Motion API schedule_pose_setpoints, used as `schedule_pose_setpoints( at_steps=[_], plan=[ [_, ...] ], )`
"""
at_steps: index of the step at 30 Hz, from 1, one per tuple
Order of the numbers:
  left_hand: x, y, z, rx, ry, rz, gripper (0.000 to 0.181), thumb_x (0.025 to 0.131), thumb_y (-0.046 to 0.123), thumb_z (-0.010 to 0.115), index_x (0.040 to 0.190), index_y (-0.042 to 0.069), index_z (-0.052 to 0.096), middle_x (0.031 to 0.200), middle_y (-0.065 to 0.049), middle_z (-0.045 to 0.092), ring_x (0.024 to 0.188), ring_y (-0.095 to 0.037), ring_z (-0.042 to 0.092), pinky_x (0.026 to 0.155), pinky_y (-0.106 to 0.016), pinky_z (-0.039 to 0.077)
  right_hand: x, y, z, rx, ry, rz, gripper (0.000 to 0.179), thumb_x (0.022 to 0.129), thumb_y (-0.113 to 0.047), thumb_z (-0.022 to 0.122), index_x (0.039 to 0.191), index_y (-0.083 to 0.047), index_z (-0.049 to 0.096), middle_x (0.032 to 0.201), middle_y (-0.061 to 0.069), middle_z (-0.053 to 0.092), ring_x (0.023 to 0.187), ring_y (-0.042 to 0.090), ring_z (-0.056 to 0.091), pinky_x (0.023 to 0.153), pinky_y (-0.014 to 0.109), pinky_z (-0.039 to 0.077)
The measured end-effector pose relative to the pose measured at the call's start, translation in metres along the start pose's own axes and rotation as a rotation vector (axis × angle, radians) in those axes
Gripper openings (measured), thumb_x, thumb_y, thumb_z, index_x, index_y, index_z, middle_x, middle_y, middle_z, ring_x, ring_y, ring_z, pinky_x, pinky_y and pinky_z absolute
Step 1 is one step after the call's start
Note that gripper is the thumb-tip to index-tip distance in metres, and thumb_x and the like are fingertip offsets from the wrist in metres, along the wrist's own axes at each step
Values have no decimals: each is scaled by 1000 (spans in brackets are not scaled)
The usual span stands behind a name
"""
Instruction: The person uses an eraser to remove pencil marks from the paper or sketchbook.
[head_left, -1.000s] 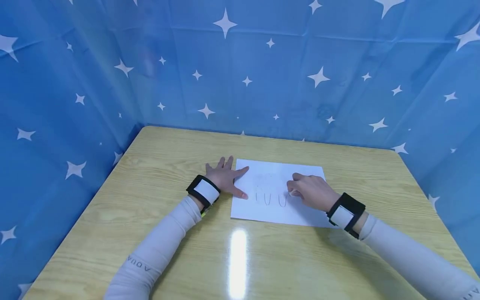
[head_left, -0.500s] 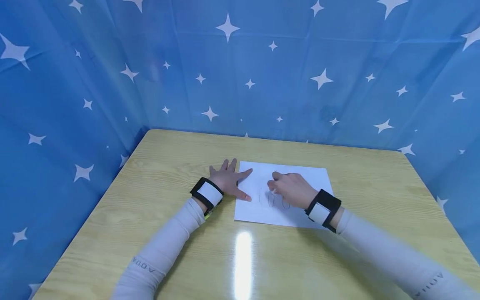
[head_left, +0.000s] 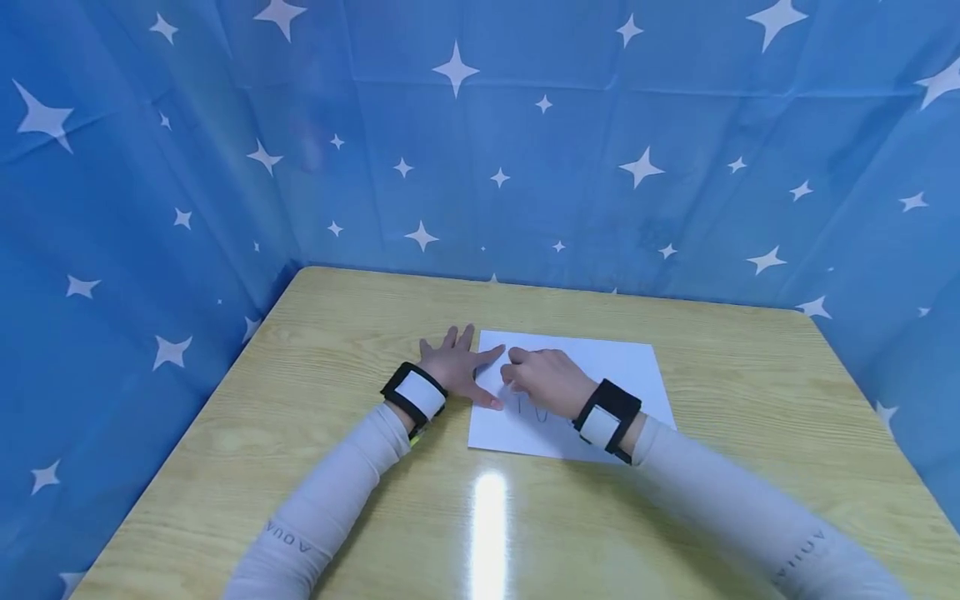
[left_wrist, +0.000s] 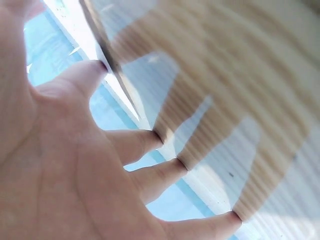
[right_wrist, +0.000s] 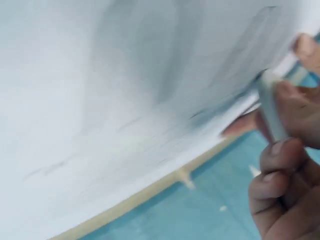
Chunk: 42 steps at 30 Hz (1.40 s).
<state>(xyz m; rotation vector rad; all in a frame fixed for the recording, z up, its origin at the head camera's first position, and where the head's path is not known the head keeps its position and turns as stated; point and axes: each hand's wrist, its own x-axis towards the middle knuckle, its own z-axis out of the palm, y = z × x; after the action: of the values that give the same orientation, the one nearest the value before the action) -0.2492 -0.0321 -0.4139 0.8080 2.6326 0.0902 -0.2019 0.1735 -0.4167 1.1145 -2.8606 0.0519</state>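
A white sheet of paper [head_left: 622, 379] lies on the table with faint handwritten strokes [head_left: 542, 415] left of its middle. My left hand [head_left: 452, 368] is spread flat across the sheet's left edge, thumb and index finger on the paper and the other fingertips on the wood. In the right wrist view, a pale eraser [right_wrist: 271, 112] is pinched between the fingers and thumb of my right hand [head_left: 553, 383], its end at the paper beside a stroke. Seen from the head, that hand covers the eraser and sits just right of my left thumb.
The wooden table [head_left: 337, 333] extends around the sheet, with a bright light reflection [head_left: 489, 533] in front. A blue curtain [head_left: 525, 133] with white stars hangs behind the table and along its sides.
My right hand has moved left across the paper with the eraser, toward my left hand. Some strokes at the right are now hidden beneath it. The left hand stays in place.
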Motion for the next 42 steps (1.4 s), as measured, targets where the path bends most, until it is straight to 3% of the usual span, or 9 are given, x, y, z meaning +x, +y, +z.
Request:
schedule_pose_setpoints(
  at_steps=[6,9,13,18,21,28,33,37,42],
  plan=[
    [-2,-6,-12,22,21,-21,103,68,77,62,153,39,18,161,-19,1,142,-41,-1,102,-80,12,-43,32,-12,-45,-5,109,9,81,-14,75,90,-17,74,77,-1,58,56,9,48,54,30,50],
    [-3,-10,-13,22,12,-25,103,69,75,63,153,38,17,161,-19,1,142,-42,-2,102,-80,12,-52,40,-15,-16,-12,131,11,79,-10,77,87,-16,74,75,0,60,56,9,48,54,31,50],
    [-2,-11,-2,12,-18,-16,103,69,76,62,154,38,17,161,-20,1,141,-43,-1,101,-80,13,-28,22,-11,-8,-37,79,8,80,-13,76,88,-16,75,76,-1,62,60,10,53,59,32,54],
    [-1,-6,13,-12,-36,-13,103,69,77,61,153,38,17,160,-20,2,141,-43,0,101,-80,14,3,-11,6,-101,5,-86,12,83,-17,74,95,-16,74,85,3,66,69,13,62,59,29,57],
    [-1,-5,9,-12,-18,-11,103,69,77,61,153,38,17,161,-20,2,141,-43,0,101,-80,13,-5,-9,6,-165,21,-100,18,78,-13,77,96,-15,73,85,5,64,66,15,60,57,30,56],
    [-3,-12,-12,18,-8,-32,103,70,75,62,154,38,16,161,-19,-1,142,-41,-4,102,-80,10,-50,28,-10,-138,-17,53,11,76,-11,79,84,-14,72,74,2,58,55,13,49,52,31,50],
    [-1,-10,-2,12,-40,-22,103,70,76,62,154,38,16,161,-19,0,142,-42,-3,102,-80,11,-26,13,-8,-7,-40,71,11,78,-13,78,88,-15,75,76,0,61,60,12,53,61,31,54],
    [2,-3,10,-6,-45,-11,103,70,77,61,154,38,17,160,-21,1,141,-43,-2,101,-80,13,0,-10,1,-17,-50,-44,15,82,-16,75,97,-16,76,85,3,65,68,13,61,65,31,58],
    [2,2,2,-3,-7,-21,102,69,77,61,153,39,18,161,-20,2,142,-42,-2,102,-80,13,-11,-2,-3,-120,-53,-60,17,78,-14,78,95,-15,74,82,4,63,65,14,60,61,30,57]
  ],
)
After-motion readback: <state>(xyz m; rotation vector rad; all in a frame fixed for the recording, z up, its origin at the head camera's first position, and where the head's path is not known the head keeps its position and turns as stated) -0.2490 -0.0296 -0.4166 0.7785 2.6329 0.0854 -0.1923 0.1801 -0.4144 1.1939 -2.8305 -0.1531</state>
